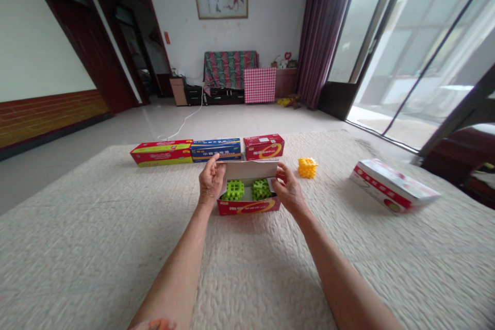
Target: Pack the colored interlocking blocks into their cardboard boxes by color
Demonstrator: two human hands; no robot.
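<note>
In front of me on the cream quilted cover stands a red cardboard box [249,207] with its lid raised at the back. Inside it lie two green toy cubes of interlocking pieces, a left cube [234,190] and a right cube [262,190]. My left hand [211,181] grips the box's left side at the lid and side flap, fingers closed around the cardboard. On the opposite side, my right hand [288,185] pinches the lid's right edge and the flap there. Parts of both cubes are hidden by the box's front wall and flaps.
Behind the open box stand a red-and-yellow box [160,153], a blue box [215,150] and another red box [263,146] in a row. To the right are a yellow toy cube [308,167] and a white-and-red box [393,185] on the quilted cover [116,247].
</note>
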